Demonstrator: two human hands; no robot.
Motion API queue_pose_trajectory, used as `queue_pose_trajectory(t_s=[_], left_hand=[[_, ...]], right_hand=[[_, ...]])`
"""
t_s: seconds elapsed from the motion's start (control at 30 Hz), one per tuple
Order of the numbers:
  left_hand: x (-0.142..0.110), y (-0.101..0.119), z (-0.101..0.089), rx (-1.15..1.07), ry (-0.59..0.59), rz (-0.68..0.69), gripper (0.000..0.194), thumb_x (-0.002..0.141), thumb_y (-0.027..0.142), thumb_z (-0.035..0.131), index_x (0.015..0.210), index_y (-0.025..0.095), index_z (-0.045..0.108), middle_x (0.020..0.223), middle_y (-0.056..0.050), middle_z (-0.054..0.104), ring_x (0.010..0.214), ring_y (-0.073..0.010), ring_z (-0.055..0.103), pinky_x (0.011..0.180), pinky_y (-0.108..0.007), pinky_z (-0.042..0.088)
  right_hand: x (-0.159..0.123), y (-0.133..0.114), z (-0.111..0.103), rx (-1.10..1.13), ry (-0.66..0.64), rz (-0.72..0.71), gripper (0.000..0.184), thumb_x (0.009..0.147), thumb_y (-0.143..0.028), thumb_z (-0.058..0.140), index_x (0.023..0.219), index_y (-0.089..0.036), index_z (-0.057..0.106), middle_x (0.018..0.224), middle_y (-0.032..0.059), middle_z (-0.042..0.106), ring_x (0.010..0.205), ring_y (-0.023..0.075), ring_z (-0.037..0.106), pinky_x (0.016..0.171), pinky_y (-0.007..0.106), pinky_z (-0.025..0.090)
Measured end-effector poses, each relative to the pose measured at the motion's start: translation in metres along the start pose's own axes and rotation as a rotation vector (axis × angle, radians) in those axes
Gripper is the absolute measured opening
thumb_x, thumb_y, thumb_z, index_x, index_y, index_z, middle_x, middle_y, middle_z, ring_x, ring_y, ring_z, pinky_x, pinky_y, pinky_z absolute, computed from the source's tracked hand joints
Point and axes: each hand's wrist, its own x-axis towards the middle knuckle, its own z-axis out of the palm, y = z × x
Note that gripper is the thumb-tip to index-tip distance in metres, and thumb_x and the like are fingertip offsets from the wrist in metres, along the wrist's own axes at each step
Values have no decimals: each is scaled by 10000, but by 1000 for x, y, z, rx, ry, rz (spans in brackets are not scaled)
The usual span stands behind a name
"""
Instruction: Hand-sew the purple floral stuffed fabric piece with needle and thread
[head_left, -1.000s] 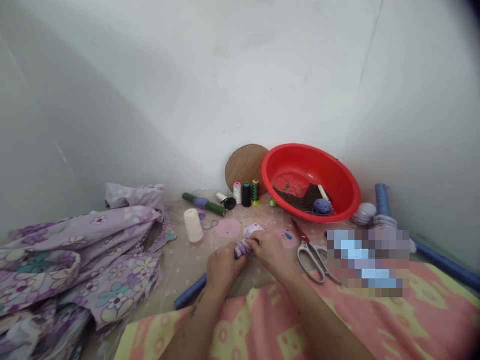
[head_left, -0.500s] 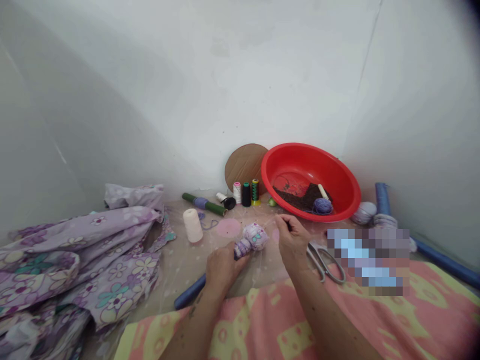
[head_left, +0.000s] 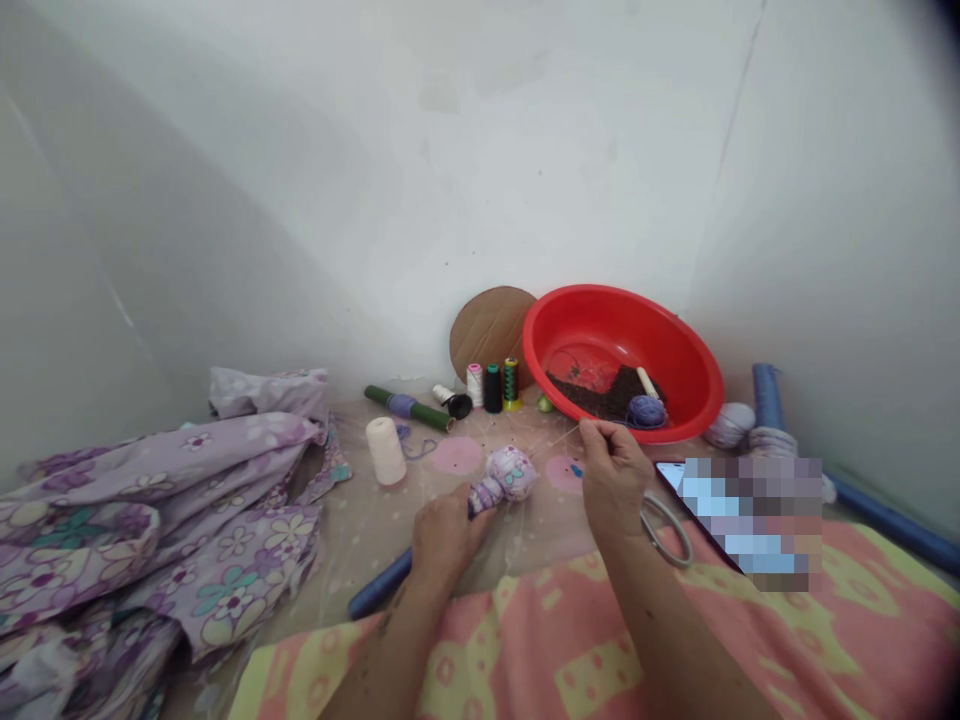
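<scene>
My left hand (head_left: 444,532) is wrapped round a blue rod (head_left: 381,585), near its upper end. Above the fingers the rod carries a ball head (head_left: 511,470) covered in lilac flowered cloth, with a wrapped, ridged neck just below it. From the ball a thin pale thread (head_left: 559,437) runs taut up and right to my right hand (head_left: 616,480), whose fingertips pinch it in front of the red basin. Metal scissors (head_left: 666,528) lie beside the right wrist, partly hidden by it.
A red basin (head_left: 709,385) with purple yarn (head_left: 646,411) leans at the wall. Thread spools (head_left: 492,388), a white cone (head_left: 385,452) and a green tube (head_left: 382,398) stand or lie behind. Flowered fabric (head_left: 247,520) fills the left; a phone (head_left: 697,510) lies right, a pink-yellow cloth (head_left: 525,640) in front.
My right hand has moved right, away from the ball, drawing the thread out longer and covering more of the scissors. The left hand and the rod have stayed in place.
</scene>
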Motion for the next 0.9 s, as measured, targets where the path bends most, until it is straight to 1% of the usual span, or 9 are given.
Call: queue_pose_trajectory(t_s=[0.17,0.37,0.47,0.6,0.7,0.73,0.8,0.9], left_hand=[[1,-2,3,-6,21,11,491,734,583,297,1005,237,515,842,-59,611,806,-191,545,628,-251,341],[1,-3,7,-11,40,14,480,721,593,319,1008,265,519,846,-45,614,799,-189,545,632,-250,341],[1,-4,8,-11,81,16,452,719,583,338,1021,293,508,858,-29,613,779,-188,546,624,-253,337],[2,-5,6,-16,119,-49,430,714,563,369,1026,299,503,861,-30,608,784,-186,543,628,-254,333],[3,-5,4,-18,93,-116,450,709,563,373,1048,293,496,845,-46,608,778,-193,546,631,-262,337],[3,-5,3,-18,83,-125,454,708,564,370,1053,296,493,840,-48,609,773,-198,548,630,-266,339],[3,-5,2,-18,78,-120,452,709,563,362,1059,306,487,838,-46,613,772,-207,551,625,-273,344],[3,-5,1,-21,80,-96,437,716,542,360,1067,310,482,862,-44,613,783,-209,552,627,-274,346]], right_hand=[[2,-2,-1,-15,27,7,215,698,-334,510,591,-147,510,512,-52,387,493,73,343,482,194,309],[8,12,1,46,80,149,203,664,-332,539,609,-137,548,501,-56,393,466,65,322,454,190,294],[9,22,0,47,67,190,206,655,-338,547,624,-135,560,504,-55,402,467,65,325,460,193,299],[10,34,1,29,54,225,247,660,-376,525,659,-133,566,508,-52,397,471,71,332,450,195,293],[10,40,3,34,73,218,266,667,-375,506,748,-130,572,593,-25,478,528,86,401,503,201,336],[9,40,4,35,64,205,275,672,-371,500,788,-132,569,641,-11,507,563,93,427,533,207,353],[4,39,7,16,5,184,285,685,-367,481,838,-138,556,695,5,536,602,106,456,571,220,370],[-10,33,13,-71,-142,159,259,702,-351,446,824,-150,553,673,8,551,605,121,475,584,234,378]])
